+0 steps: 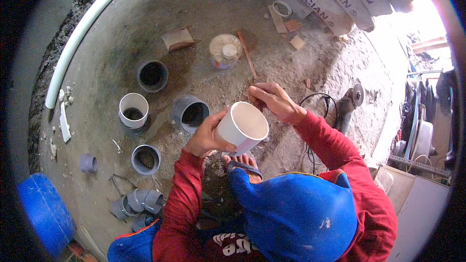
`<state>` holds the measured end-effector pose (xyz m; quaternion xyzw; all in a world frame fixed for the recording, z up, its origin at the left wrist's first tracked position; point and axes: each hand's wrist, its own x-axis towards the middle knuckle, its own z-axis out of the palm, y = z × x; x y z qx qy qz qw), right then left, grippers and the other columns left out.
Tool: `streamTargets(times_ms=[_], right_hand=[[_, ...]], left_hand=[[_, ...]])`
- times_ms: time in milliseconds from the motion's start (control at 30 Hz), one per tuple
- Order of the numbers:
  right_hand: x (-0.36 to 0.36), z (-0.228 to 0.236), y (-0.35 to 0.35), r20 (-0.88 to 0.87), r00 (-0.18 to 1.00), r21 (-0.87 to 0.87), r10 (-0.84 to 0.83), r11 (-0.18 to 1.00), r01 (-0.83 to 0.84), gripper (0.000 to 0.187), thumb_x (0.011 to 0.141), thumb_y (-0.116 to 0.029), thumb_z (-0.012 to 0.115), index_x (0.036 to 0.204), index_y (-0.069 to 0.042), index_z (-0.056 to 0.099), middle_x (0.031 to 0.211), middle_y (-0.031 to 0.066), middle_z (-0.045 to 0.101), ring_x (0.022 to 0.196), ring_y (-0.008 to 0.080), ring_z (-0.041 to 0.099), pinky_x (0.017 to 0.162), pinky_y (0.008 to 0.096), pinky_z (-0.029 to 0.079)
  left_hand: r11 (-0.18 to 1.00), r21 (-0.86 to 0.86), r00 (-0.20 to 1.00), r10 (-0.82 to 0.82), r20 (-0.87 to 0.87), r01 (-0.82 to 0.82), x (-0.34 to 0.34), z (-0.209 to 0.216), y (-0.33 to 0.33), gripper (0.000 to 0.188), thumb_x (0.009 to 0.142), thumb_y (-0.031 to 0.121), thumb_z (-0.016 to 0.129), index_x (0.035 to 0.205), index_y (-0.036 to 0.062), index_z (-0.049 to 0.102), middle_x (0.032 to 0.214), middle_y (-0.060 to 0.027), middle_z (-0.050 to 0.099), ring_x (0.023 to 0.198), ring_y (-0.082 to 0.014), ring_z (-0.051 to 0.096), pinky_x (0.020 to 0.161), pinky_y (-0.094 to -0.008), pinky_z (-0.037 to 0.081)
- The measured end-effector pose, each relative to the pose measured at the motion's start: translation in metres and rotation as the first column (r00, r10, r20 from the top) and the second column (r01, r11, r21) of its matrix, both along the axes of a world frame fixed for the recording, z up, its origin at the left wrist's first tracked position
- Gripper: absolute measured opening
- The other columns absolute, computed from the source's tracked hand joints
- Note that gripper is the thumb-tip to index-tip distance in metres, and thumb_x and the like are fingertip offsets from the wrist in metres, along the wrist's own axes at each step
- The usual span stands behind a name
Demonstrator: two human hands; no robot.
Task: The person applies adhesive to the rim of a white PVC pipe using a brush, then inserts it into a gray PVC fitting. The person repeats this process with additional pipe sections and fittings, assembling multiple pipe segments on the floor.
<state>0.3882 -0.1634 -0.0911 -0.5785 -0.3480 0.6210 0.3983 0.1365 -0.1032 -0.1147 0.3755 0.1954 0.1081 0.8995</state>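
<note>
My left hand grips a short white plastic pipe piece from its left side, its open end tilted up toward me. Just right of the pipe, my right hand is closed in a pinch; whatever its fingertips hold is hidden. A thin reddish-brown strip reaches close to those fingers, and I cannot tell whether they touch it. Left of my left hand stands a grey pipe socket. My sandalled foot shows beneath the white pipe, beside my raised blue-clad knee.
A round tub stands ahead. More grey sockets and a white-topped one stand left. An angle grinder with its cord lies right. Stacked sacks, a long pale pipe and a blue barrel border the floor.
</note>
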Motion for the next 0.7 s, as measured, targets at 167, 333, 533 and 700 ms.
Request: streamTargets(times_ms=[167, 333, 533, 700], right_hand=[[0.006, 0.014, -0.006, 0.474, 0.876, 0.259, 0.091, 0.936, -0.238, 0.033, 0.101, -0.033, 0.067, 0.092, -0.001, 0.069, 0.076, -0.0006, 0.063, 0.07, 0.0083, 0.058, 0.06, 0.0281, 0.046], [0.006, 0.007, -0.001, 0.125, 0.992, 0.123, 0.004, 0.992, -0.019, 0.025, 0.103, -0.026, 0.066, 0.092, -0.003, 0.069, 0.079, -0.0015, 0.063, 0.071, 0.0086, 0.059, 0.061, 0.0267, 0.046], [0.005, 0.004, -0.008, 0.06, 0.987, -0.061, -0.151, 0.986, 0.155, 0.037, 0.106, -0.034, 0.058, 0.085, -0.005, 0.066, 0.069, 0.0008, 0.061, 0.065, 0.0115, 0.058, 0.056, 0.033, 0.045], [0.008, 0.01, -0.018, 0.576, 0.813, 0.243, 0.086, 0.931, -0.271, 0.044, 0.106, -0.035, 0.057, 0.079, -0.001, 0.062, 0.067, 0.0032, 0.058, 0.062, 0.0172, 0.058, 0.056, 0.0381, 0.043]], left_hand=[[1.0, 0.023, 1.0, 0.006, -0.02, -0.005, 0.0, 0.001, 0.005, 0.107, 0.058, 0.009, 0.095, 0.151, -0.0004, 0.043, 0.137, -0.0091, 0.061, 0.127, -0.0193, 0.058, 0.111, -0.0366, 0.044], [0.997, 0.068, 1.0, 0.02, 0.0, -0.02, 0.009, 0.0, 0.009, 0.106, 0.06, 0.008, 0.095, 0.152, -0.0003, 0.043, 0.138, -0.0086, 0.06, 0.128, -0.0188, 0.057, 0.111, -0.0366, 0.044], [0.997, 0.045, 0.998, 0.061, 0.0, -0.061, 0.004, 0.001, 0.007, 0.104, 0.06, 0.006, 0.094, 0.151, -0.0007, 0.043, 0.138, -0.0086, 0.06, 0.128, -0.0185, 0.057, 0.111, -0.0361, 0.043], [0.99, 0.127, 0.998, 0.063, -0.023, -0.06, 0.01, 0.003, 0.009, 0.104, 0.059, 0.004, 0.094, 0.15, -0.001, 0.044, 0.139, -0.0081, 0.061, 0.129, -0.0183, 0.056, 0.111, -0.036, 0.043]])
